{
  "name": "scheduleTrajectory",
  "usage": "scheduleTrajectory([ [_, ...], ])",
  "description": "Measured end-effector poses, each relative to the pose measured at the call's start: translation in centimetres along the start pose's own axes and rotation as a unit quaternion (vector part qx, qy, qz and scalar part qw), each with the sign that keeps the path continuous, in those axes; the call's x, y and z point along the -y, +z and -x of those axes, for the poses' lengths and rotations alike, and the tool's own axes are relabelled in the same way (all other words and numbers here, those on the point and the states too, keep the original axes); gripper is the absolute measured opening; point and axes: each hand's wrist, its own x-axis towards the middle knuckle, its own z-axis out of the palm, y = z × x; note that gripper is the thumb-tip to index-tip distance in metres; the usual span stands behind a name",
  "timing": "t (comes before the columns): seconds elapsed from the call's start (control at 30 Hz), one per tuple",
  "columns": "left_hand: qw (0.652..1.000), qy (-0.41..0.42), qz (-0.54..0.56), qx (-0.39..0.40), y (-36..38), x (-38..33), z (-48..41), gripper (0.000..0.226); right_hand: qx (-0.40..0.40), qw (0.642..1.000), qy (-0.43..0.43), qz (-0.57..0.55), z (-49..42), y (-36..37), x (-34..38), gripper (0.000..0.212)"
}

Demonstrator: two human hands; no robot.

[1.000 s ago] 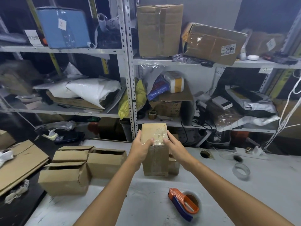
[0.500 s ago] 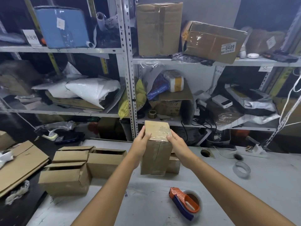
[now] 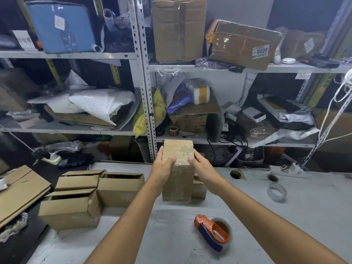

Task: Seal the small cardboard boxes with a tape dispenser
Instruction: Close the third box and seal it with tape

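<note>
A small taped cardboard box [image 3: 178,180] stands on end in the middle of the grey table [image 3: 285,216]. My left hand [image 3: 164,166] grips its upper left edge, thumb laid over the top. My right hand [image 3: 202,164] holds the upper right edge the same way. Another small box [image 3: 199,189] is partly hidden behind it on the right. An orange and blue tape dispenser [image 3: 213,232] with a clear roll lies on the table in front, untouched. Three open small boxes [image 3: 76,204] sit in a cluster at the left.
A loose roll of clear tape [image 3: 276,191] lies at the right. Flattened cardboard [image 3: 21,189] hangs off the table's left side. Metal shelves [image 3: 144,92] packed with boxes and bags stand right behind the table. White cords [image 3: 331,103] hang at far right.
The box tipped back a little and came down, so its top faces me more. Both hands stayed on its upper edges, with the thumbs sliding onto the top.
</note>
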Motion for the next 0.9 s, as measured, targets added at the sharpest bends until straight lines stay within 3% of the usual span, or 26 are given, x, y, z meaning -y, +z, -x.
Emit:
scheduleTrajectory([
  [0.13, 1.000, 0.022, -0.007, -0.011, 0.0, 0.1, 0.3, 0.078, 0.007, 0.999, -0.014, 0.029, 0.2, 0.1, 0.4, 0.044],
  [0.37, 0.997, 0.024, 0.035, -0.059, -0.6, 0.2, -0.1, 0.071, 0.037, 0.999, -0.013, 0.011, 1.0, -0.1, 1.4, 0.034],
  [0.43, 0.997, 0.019, 0.040, -0.057, -0.6, 0.3, 0.0, 0.071, 0.027, 0.999, -0.015, 0.026, 0.8, -0.1, 1.0, 0.042],
  [0.5, 0.998, 0.013, 0.036, -0.052, -0.5, 0.5, 0.3, 0.071, 0.006, 0.999, -0.019, 0.034, 0.6, 0.3, 0.5, 0.050],
  [0.73, 0.995, -0.054, 0.069, 0.045, -1.2, 0.9, -0.9, 0.095, -0.033, 0.999, 0.004, 0.025, 0.0, 0.1, 1.1, 0.045],
  [0.9, 0.998, -0.040, 0.029, 0.030, -1.5, 0.8, -1.0, 0.071, -0.009, 0.999, -0.020, 0.049, 0.3, 0.3, 1.1, 0.044],
])
